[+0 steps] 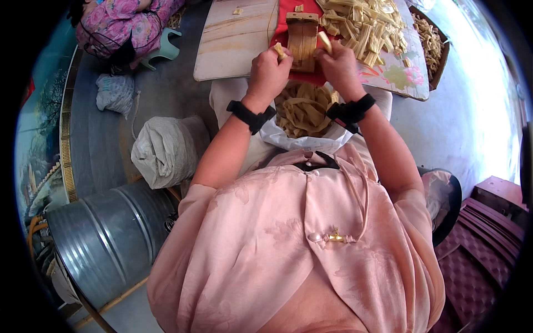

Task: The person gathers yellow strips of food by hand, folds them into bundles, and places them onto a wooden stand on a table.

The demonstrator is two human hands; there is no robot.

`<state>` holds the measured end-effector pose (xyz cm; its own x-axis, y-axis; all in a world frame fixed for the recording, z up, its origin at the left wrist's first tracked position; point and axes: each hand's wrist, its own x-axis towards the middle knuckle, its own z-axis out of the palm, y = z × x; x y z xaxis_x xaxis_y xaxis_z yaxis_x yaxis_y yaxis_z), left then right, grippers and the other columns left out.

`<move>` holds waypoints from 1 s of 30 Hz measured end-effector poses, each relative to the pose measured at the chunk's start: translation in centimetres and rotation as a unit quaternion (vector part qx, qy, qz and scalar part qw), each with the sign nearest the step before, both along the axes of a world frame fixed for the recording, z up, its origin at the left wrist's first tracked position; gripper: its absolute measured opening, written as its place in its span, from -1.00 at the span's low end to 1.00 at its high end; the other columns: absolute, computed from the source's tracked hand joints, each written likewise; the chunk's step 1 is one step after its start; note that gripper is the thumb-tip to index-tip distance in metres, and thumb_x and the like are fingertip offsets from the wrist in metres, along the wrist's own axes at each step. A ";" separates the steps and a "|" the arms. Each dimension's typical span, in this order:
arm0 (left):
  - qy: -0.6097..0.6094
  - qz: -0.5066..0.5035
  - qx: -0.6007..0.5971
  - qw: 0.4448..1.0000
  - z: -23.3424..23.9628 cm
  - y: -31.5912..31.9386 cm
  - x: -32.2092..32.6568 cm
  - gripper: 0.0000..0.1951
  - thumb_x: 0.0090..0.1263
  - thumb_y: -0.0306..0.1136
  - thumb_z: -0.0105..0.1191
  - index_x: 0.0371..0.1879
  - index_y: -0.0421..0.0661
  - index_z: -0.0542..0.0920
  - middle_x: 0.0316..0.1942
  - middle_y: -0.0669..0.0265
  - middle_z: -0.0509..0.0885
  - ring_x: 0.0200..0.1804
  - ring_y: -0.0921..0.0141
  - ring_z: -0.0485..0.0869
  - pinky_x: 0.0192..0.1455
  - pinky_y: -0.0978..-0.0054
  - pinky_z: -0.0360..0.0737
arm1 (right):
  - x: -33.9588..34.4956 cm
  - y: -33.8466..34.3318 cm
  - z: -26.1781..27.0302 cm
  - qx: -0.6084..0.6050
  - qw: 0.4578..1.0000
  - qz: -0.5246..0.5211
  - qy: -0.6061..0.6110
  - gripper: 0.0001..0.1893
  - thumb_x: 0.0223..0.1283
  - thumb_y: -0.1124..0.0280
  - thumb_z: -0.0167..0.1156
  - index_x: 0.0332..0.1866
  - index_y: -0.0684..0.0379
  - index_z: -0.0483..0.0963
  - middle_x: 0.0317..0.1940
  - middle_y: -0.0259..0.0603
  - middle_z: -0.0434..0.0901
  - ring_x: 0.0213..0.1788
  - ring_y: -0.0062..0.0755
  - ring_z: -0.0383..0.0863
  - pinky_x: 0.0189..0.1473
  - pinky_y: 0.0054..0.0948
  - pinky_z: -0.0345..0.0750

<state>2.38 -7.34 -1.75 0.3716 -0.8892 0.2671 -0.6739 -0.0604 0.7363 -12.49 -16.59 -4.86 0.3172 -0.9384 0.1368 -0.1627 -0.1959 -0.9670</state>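
My left hand [268, 73] grips a short pale-yellow piece [279, 50] of what looks like dried plant strip, its end poking up from the fist. In my right hand [339, 68] is a similar pale piece [325, 41], also pointing up. Between the two hands lies a wooden block [302, 45] with a raised far end, set on a red cloth [285, 21]. Below my wrists, an open white bag [291, 142] between my legs holds flat tan strips [306, 110]. Fingertips on both hands are partly hidden.
On the table [233, 50], a heap of ribbed yellow pieces [366, 29] lies to the right. Beyond its right edge sits a box of brown pieces [429, 45]. A rolled sack [166, 152] and metal drum [108, 237] stand left. Another person [116, 29] sits at upper left.
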 end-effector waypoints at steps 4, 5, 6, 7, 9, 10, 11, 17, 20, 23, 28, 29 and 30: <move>0.071 -0.078 0.186 0.977 0.9 3.4 0.6 -0.76 0.36 -0.26 0.12 -0.33 -0.25 0.59 -0.53 0.23 0.65 -0.41 0.45 0.61 -0.30 0.46 0.52 | -3.4 -1.4 4.0 0.005 0.997 -0.013 0.078 -0.73 0.39 0.25 0.07 -0.17 0.30 0.52 -0.44 -0.41 0.52 -0.45 -0.64 0.40 -0.37 -0.56 0.42; 0.064 -0.103 0.262 0.957 1.2 4.2 0.7 -0.76 0.36 -0.26 0.12 -0.33 -0.24 0.59 -0.54 0.24 0.64 -0.41 0.46 0.60 -0.30 0.47 0.52 | -4.0 -0.4 5.5 0.020 0.994 -0.015 0.102 -0.70 0.42 0.21 0.03 -0.14 0.28 0.49 -0.40 -0.40 0.51 -0.43 -0.64 0.40 -0.35 -0.56 0.42; 0.071 -0.130 0.235 0.961 0.4 5.2 0.5 -0.73 0.36 -0.23 0.14 -0.24 -0.25 0.60 -0.44 0.28 0.65 -0.33 0.57 0.57 -0.26 0.51 0.51 | -4.2 1.0 5.8 0.042 0.999 0.018 0.023 -0.69 0.41 0.19 0.04 -0.19 0.28 0.48 -0.44 -0.32 0.49 -0.42 -0.55 0.42 -0.33 -0.51 0.42; 0.046 -0.150 0.185 0.970 0.0 6.1 -0.1 -0.72 0.38 -0.23 0.13 -0.20 -0.24 0.59 -0.38 0.29 0.66 -0.30 0.57 0.57 -0.22 0.52 0.51 | -4.0 2.4 6.0 0.065 0.995 0.051 -0.056 -0.68 0.39 0.18 0.06 -0.23 0.28 0.47 -0.49 -0.24 0.48 -0.41 -0.47 0.45 -0.31 -0.45 0.43; -0.002 -0.188 0.082 0.979 -0.8 7.3 -1.2 -0.71 0.41 -0.22 0.11 -0.13 -0.23 0.59 -0.26 0.29 0.66 -0.25 0.57 0.57 -0.15 0.53 0.51 | -3.5 4.0 5.2 0.063 0.987 0.115 -0.089 -0.77 0.36 0.27 0.09 -0.28 0.26 0.46 -0.54 -0.13 0.41 -0.44 -0.23 0.40 -0.32 -0.44 0.42; 0.244 -0.214 0.187 0.927 -1.5 7.7 -1.5 -0.68 0.46 -0.17 0.03 -0.02 -0.17 0.58 -0.08 0.30 0.65 -0.14 0.47 0.61 -0.01 0.49 0.52 | -3.0 5.5 5.2 -0.056 0.989 0.124 -0.065 -0.83 0.30 0.33 0.13 -0.27 0.24 0.48 -0.52 -0.13 0.44 -0.43 -0.21 0.42 -0.31 -0.44 0.44; 0.397 -0.225 0.209 0.865 -1.8 7.8 -1.5 -0.66 0.48 -0.15 0.00 0.00 -0.17 0.57 -0.07 0.30 0.65 -0.11 0.44 0.62 0.02 0.47 0.53 | -2.7 7.2 5.4 -0.173 0.975 0.131 -0.041 -0.88 0.24 0.38 0.18 -0.26 0.22 0.50 -0.51 -0.13 0.48 -0.43 -0.19 0.44 -0.31 -0.44 0.45; 0.721 -0.183 0.151 0.651 -0.3 7.1 -1.1 -0.59 0.50 -0.11 -0.06 0.07 -0.22 0.50 -0.02 0.27 0.63 0.01 0.40 0.62 0.10 0.37 0.53 | -2.5 11.9 4.7 -0.207 0.954 0.213 0.039 -0.83 0.23 0.50 0.21 -0.11 0.31 0.53 -0.34 -0.14 0.63 -0.26 -0.36 0.62 -0.20 -0.43 0.53; 0.725 -0.265 0.135 0.621 -1.5 7.0 -0.3 -0.69 0.50 -0.20 -0.06 0.03 -0.15 0.51 -0.09 0.31 0.63 -0.05 0.42 0.61 0.05 0.42 0.54 | -2.1 11.1 5.3 0.059 0.956 0.275 -0.088 -0.84 0.37 0.40 0.11 -0.10 0.26 0.50 -0.40 -0.31 0.61 -0.36 -0.62 0.55 -0.29 -0.60 0.49; 0.671 -0.211 0.175 0.689 -0.7 7.0 -1.5 -0.77 0.47 -0.31 -0.07 -0.02 -0.14 0.52 -0.20 0.39 0.63 -0.14 0.48 0.60 -0.13 0.53 0.55 | -1.6 9.8 5.7 0.061 0.968 0.224 -0.092 -0.83 0.42 0.34 0.03 -0.13 0.24 0.46 -0.44 -0.36 0.58 -0.38 -0.66 0.51 -0.32 -0.57 0.48; 0.147 -0.230 0.163 0.948 1.5 6.6 -1.9 -0.85 0.29 -0.43 0.02 -0.19 -0.07 0.56 -0.33 0.27 0.62 -0.31 0.31 0.60 -0.24 0.36 0.56 | -1.5 9.0 4.8 -0.035 0.985 0.161 -0.043 -0.82 0.39 0.35 0.04 -0.20 0.26 0.43 -0.45 -0.31 0.54 -0.40 -0.53 0.54 -0.29 -0.41 0.52; 0.065 -0.190 0.078 0.976 1.8 6.6 -1.7 -0.83 0.26 -0.45 0.03 -0.18 -0.08 0.57 -0.33 0.24 0.61 -0.29 0.27 0.60 -0.22 0.36 0.56 | -1.5 8.8 4.0 -0.026 0.986 0.156 -0.058 -0.83 0.38 0.35 0.04 -0.21 0.26 0.43 -0.45 -0.31 0.54 -0.42 -0.52 0.53 -0.30 -0.42 0.52; -0.018 -0.148 -0.006 0.989 2.3 6.7 -1.6 -0.80 0.22 -0.48 0.05 -0.17 -0.09 0.57 -0.33 0.21 0.61 -0.27 0.23 0.60 -0.19 0.35 0.55 | -1.2 8.6 3.8 0.089 0.977 0.159 -0.112 -0.85 0.39 0.36 0.03 -0.20 0.23 0.43 -0.44 -0.36 0.51 -0.43 -0.59 0.50 -0.34 -0.49 0.50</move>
<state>0.82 -0.62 0.55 0.0853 -0.9545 0.2858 -0.6869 0.1514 0.7108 -13.68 -8.03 -1.04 0.5767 -0.8131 0.0798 0.0983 -0.0279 -0.9948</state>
